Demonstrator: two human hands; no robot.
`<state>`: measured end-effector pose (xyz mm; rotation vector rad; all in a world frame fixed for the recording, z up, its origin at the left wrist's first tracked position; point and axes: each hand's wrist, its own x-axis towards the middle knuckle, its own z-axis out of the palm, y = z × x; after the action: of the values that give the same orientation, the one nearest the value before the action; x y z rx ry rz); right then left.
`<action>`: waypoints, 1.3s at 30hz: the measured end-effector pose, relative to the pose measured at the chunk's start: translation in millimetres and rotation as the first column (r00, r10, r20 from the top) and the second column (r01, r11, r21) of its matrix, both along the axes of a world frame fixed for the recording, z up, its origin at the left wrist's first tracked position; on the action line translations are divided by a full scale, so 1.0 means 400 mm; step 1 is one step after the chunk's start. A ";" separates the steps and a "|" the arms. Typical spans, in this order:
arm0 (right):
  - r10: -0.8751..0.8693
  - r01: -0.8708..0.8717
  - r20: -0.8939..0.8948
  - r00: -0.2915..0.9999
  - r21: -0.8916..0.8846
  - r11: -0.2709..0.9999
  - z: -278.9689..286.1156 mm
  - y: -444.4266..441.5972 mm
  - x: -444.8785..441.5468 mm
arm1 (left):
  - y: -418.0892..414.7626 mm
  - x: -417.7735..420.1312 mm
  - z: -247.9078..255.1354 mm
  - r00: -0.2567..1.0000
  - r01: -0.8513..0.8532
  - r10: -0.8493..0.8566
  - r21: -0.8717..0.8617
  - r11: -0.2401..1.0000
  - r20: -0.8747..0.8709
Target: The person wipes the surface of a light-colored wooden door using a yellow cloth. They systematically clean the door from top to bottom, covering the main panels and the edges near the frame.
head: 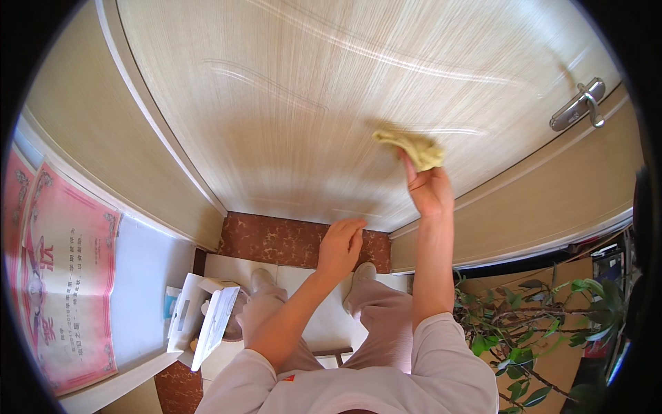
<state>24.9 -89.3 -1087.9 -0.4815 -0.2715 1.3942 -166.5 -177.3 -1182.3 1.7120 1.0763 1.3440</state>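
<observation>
My right hand (430, 189) grips a crumpled yellow cloth (414, 147) and holds it against the lower part of a pale wood-grain door (289, 134). The palm side of this hand faces me, and part of the cloth is blurred. Lower and to the left, my left hand (342, 246) hangs in front of the door's bottom edge with nothing seen in it. Its fingers are slightly bent and lie close together. Curved grooves run across the door panel. A metal lever handle (589, 103) sits on the door's right side.
A reddish-brown stone threshold (274, 238) lies under the door. Pink printed certificates (72, 279) hang on the left wall. White boxes (214, 321) stand by my left leg. A leafy potted plant (522, 331) spreads out on the right, beside the door frame (538, 222).
</observation>
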 end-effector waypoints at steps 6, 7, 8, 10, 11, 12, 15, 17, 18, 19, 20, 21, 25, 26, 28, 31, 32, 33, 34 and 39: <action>-0.110 0.084 0.297 0.949 0.098 0.992 0.103 -0.136 -0.132 | 0.032 -0.045 0.008 0.759 0.409 -0.107 -0.343 0.845 0.642; -0.071 0.067 0.304 0.950 0.022 0.997 0.058 -0.141 -0.156 | 0.041 -0.052 -0.002 0.621 0.477 -0.106 -0.268 0.837 0.777; 0.033 -0.009 0.257 0.966 -0.093 0.996 0.001 -0.147 -0.171 | 0.038 -0.047 -0.004 0.548 0.497 -0.067 -0.260 0.828 0.834; 0.214 -0.176 0.146 0.966 -0.235 0.956 -0.128 -0.158 -0.216 | 0.023 -0.044 -0.010 0.404 0.514 0.026 -0.251 0.820 0.914; 0.285 -0.251 0.102 0.953 -0.264 0.931 -0.177 -0.157 -0.233 | 0.028 -0.038 -0.010 0.496 0.435 0.081 -0.328 0.838 0.864; 0.325 -0.293 0.096 0.941 -0.254 0.922 -0.214 -0.143 -0.242 | 0.034 -0.032 -0.012 0.580 0.345 0.143 -0.401 0.849 0.802; 0.384 -0.355 0.065 0.921 -0.265 0.897 -0.253 -0.139 -0.258 | 0.054 -0.043 -0.011 0.532 0.294 0.321 -0.526 0.798 0.784; 0.369 -0.341 0.041 0.928 -0.305 0.889 -0.223 -0.137 -0.261 | 0.073 -0.050 -0.010 0.458 0.296 0.370 -0.531 0.794 0.809; 0.319 -0.291 0.033 0.947 -0.336 0.896 -0.215 -0.139 -0.267 | 0.082 -0.054 -0.012 0.456 0.272 0.361 -0.514 0.814 0.813; 0.269 -0.241 0.027 0.963 -0.368 0.898 -0.210 -0.145 -0.273 | 0.090 -0.059 -0.015 0.455 0.247 0.352 -0.496 0.833 0.818; 0.220 -0.193 0.023 0.975 -0.400 0.896 -0.210 -0.149 -0.279 | 0.095 -0.063 -0.017 0.429 0.246 0.370 -0.501 0.830 0.824; 0.212 -0.179 0.033 0.977 -0.419 0.890 -0.233 -0.146 -0.276 | 0.098 -0.066 -0.014 0.408 0.247 0.386 -0.507 0.826 0.827; 0.219 -0.170 0.054 0.974 -0.465 0.869 -0.294 -0.133 -0.240 | 0.109 -0.110 -0.016 0.387 0.134 0.408 -0.488 0.862 0.827; 0.230 -0.179 0.053 0.972 -0.470 0.865 -0.295 -0.133 -0.243 | 0.114 -0.135 -0.007 0.398 0.028 0.441 -0.491 0.870 0.804; 0.258 -0.202 0.066 0.964 -0.451 0.870 -0.285 -0.141 -0.248 | 0.126 -0.176 0.042 0.402 -0.170 0.502 -0.477 0.862 0.765; 0.310 -0.263 0.049 0.950 -0.415 0.871 -0.286 -0.140 -0.266 | 0.142 -0.316 0.152 0.576 -0.571 0.678 -0.369 0.734 0.457; 0.328 -0.287 0.036 0.944 -0.402 0.870 -0.287 -0.139 -0.272 | 0.149 -0.372 0.182 0.620 -0.715 0.708 -0.126 0.687 0.340; 0.336 -0.296 0.031 0.941 -0.403 0.866 -0.286 -0.136 -0.277 | 0.144 -0.423 0.254 0.626 -0.774 0.764 0.249 0.582 0.159; 0.343 -0.303 0.028 0.939 -0.405 0.863 -0.283 -0.136 -0.282 | 0.145 -0.479 0.327 0.628 -0.698 0.769 0.526 0.486 0.123; 0.386 -0.345 0.031 0.922 -0.383 0.857 -0.286 -0.141 -0.297 | 0.134 -0.707 0.554 -0.129 -0.093 0.938 0.945 0.313 -0.323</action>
<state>-94.0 -145.8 -1202.3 -0.8548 -0.1894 1.8103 -449.3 -123.7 -960.9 3.0328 2.7972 1.0438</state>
